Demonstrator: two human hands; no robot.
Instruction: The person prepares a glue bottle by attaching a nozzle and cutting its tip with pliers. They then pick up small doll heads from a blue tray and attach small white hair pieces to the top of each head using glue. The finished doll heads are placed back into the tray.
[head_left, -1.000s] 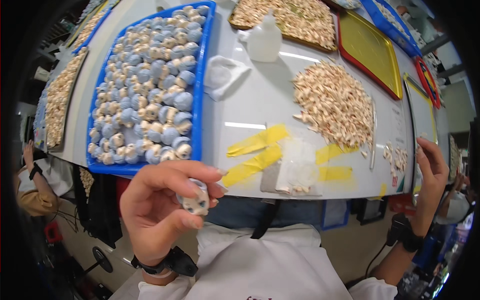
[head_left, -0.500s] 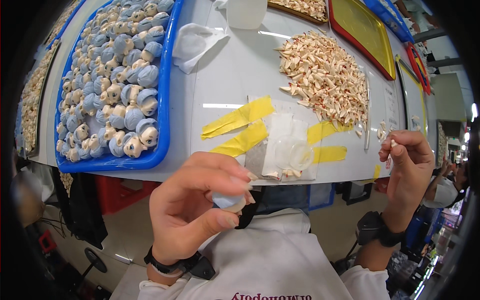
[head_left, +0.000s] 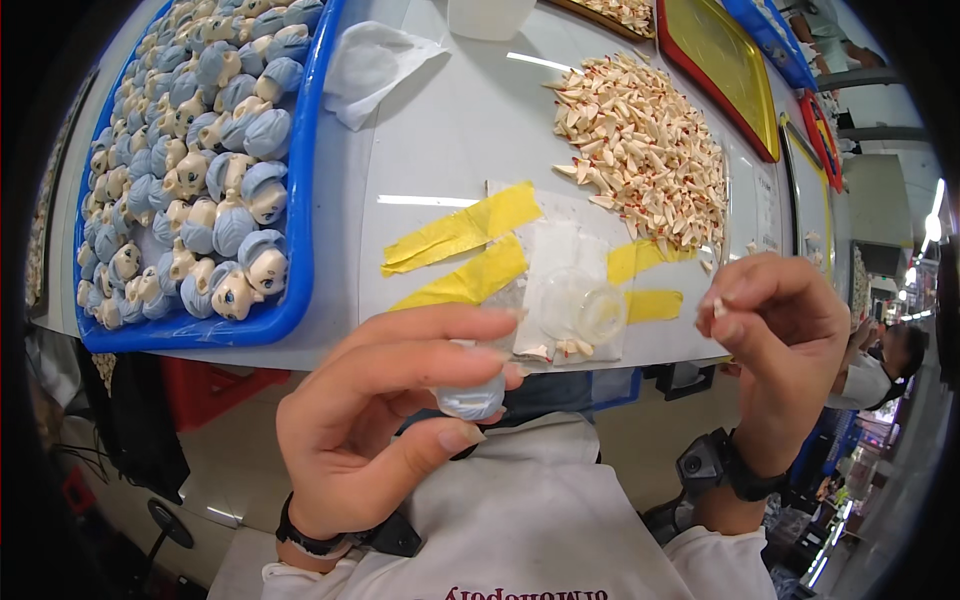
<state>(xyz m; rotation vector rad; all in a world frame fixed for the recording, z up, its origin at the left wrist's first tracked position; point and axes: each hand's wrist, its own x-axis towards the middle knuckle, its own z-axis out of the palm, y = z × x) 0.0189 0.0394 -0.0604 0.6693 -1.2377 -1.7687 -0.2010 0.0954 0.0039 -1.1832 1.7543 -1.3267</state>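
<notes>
My left hand (head_left: 375, 415) is closed around a doll head (head_left: 472, 398) with pale blue hair, held over my lap by the table's front edge. The hair side faces up; most of the rest is hidden by the fingers. In my right hand (head_left: 780, 330) a small cream piece (head_left: 719, 308) is pinched between thumb and fingertips. It looks like the pointed cream pieces with red tips heaped in a pile (head_left: 645, 145) on the table. Between the hands a small clear round dish (head_left: 598, 314) stands on a white pad held down by yellow tape (head_left: 462, 230).
To the left, a blue tray (head_left: 297, 250) holds many blue-haired doll heads. Behind it lies a crumpled white cloth (head_left: 375, 65), near a white container (head_left: 490, 15). A gold tray with a red rim (head_left: 718, 70) stands at the back right. Several loose cream pieces (head_left: 573, 347) lie by the dish.
My right hand has moved left, toward the left hand, still pinching the cream piece. The doll head has turned in my left hand, showing more blue hair. The view has shifted slightly.
</notes>
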